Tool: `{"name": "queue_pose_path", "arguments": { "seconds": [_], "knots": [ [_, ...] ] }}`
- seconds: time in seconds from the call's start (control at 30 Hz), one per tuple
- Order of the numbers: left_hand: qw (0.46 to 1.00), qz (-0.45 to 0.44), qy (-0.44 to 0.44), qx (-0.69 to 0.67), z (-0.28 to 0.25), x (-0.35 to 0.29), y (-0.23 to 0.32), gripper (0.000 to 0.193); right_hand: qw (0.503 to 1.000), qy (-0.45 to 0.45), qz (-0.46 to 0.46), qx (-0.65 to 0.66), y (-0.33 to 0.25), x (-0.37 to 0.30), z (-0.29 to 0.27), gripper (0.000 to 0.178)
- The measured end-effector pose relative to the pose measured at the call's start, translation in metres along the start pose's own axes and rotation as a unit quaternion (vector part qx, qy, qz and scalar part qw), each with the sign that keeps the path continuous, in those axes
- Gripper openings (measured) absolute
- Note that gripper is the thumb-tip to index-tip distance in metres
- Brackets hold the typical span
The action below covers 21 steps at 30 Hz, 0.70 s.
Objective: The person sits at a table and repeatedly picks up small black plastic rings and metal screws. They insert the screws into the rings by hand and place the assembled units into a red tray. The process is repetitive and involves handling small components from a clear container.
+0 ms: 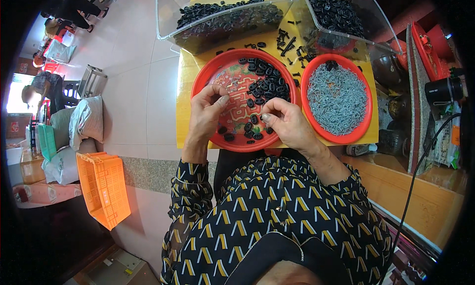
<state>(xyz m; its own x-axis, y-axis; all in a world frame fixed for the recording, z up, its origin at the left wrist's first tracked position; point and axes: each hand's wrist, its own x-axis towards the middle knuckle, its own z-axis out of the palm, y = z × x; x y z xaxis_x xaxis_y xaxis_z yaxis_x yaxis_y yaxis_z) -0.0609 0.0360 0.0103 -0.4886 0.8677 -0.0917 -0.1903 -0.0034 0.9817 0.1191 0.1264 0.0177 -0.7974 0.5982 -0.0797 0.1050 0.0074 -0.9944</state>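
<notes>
Upper centre, left hand (207,111) and right hand (289,125) are curling (pinching? I cannot tell) over a red tray (230,121) on yellow tabletop (183,99); leftward, orange crate (105,190) is sitting.

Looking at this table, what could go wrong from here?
The red tray of black pieces appears to reach the near edge of the table, so a knock from the right hand might tip it. The red plate of silver screws sits close beside it, so a jolt could mix them. Loose dark bits behind could scatter.
</notes>
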Motion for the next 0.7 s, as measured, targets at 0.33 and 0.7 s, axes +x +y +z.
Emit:
{"name": "queue_pose_path", "arguments": {
  "seconds": [0.33,0.7],
  "knots": [
    [0.952,-0.046,-0.052,-0.298,0.006,-0.013,0.001,0.005,1.000,0.006,0.017,0.024,-0.015,0.001,0.009,0.008],
    [0.979,0.004,-0.042,-0.197,0.021,-0.035,0.001,0.006,0.997,-0.029,0.010,0.069,-0.029,0.012,0.029,0.008]
  ]
}}
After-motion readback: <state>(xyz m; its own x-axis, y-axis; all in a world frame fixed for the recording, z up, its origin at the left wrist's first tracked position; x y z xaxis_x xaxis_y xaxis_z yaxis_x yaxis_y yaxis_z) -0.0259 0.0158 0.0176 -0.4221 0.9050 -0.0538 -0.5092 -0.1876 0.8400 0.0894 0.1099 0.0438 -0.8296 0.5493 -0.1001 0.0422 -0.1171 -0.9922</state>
